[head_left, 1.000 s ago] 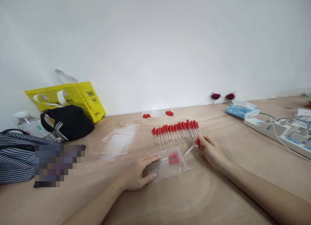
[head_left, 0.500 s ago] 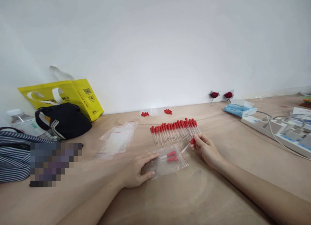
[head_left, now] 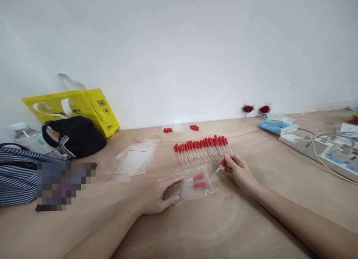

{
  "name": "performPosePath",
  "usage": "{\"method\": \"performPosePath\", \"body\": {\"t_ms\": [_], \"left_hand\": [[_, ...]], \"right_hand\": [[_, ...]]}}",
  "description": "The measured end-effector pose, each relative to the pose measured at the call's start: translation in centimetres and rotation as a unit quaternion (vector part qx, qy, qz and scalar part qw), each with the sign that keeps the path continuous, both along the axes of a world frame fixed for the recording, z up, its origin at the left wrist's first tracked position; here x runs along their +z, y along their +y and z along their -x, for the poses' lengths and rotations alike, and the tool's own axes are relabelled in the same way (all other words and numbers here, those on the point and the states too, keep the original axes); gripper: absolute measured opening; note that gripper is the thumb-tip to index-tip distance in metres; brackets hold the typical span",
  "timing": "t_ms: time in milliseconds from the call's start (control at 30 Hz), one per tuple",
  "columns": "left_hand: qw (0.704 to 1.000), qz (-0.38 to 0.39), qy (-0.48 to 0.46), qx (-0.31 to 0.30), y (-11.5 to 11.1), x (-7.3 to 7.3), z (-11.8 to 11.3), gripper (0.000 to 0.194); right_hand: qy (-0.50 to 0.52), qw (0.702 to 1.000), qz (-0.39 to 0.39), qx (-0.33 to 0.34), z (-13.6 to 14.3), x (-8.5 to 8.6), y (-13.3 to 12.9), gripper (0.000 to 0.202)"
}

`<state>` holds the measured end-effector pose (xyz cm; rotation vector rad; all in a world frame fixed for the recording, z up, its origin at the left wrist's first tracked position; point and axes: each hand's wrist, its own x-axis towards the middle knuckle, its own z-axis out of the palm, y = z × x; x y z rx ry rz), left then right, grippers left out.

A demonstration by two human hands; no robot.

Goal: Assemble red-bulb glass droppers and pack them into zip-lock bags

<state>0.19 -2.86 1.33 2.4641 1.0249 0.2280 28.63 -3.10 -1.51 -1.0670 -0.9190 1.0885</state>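
A clear zip bag with a red line along its right edge lies on the wooden table, two red-topped droppers inside it. My left hand rests on the bag's left end, thumb and fingers apart. Just right of the bag's edge, my right hand pinches a dropper by its red bulb, its clear tip pointing down and left. Behind both hands several droppers lie side by side in a row, bulbs towards the wall. Flat clear bags overlap to the left.
Two filled bags lie by the wall. At the left are a yellow bag, a black cap, a bottle and striped cloth. Tissues, dark red flowers and a power strip are at the right.
The dropper in my right hand has tilted a little more upright, its tip a little farther from the bag's edge. My left hand has hardly moved on the bag.
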Motion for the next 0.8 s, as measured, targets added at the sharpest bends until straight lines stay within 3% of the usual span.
{"method": "performPosePath", "body": {"t_ms": [267, 433, 633, 800], "left_hand": [[1.000, -0.001, -0.002, -0.007, 0.0, 0.1, 0.0, 0.052], [1.000, -0.015, 0.001, -0.013, 0.0, 0.1, 0.1, 0.051], [1.000, -0.021, -0.001, -0.014, 0.1, -0.2, 0.3, 0.051], [1.000, -0.015, 0.002, -0.008, 0.2, -0.2, 0.2, 0.053]], "right_hand": [[0.014, 0.999, -0.004, -0.050, -0.4, 0.0, 0.3, 0.040], [0.037, 0.999, 0.017, -0.029, -0.6, -0.2, 0.3, 0.038], [0.054, 0.991, 0.065, 0.104, 0.5, -0.3, -0.6, 0.034], [-0.072, 0.967, 0.057, 0.238, 0.6, -0.4, -0.8, 0.030]]}}
